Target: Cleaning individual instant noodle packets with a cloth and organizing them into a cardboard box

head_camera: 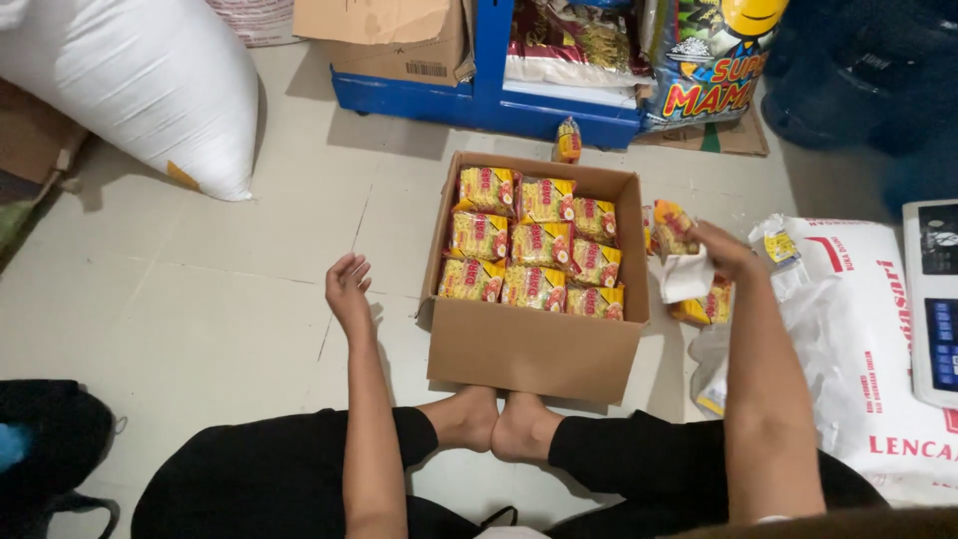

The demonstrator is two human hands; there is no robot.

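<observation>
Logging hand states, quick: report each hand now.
Left hand: open, empty, raised beside the cardboard box.
Right hand: closed on a yellow snack packet and a white wrapper.

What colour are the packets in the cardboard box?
Packets are yellow with red and green; box is brown. Head view.

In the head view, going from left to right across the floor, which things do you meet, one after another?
White sack → left hand, open and empty → cardboard box of yellow packets → right hand holding a white cloth → printed sack → scale.
</observation>
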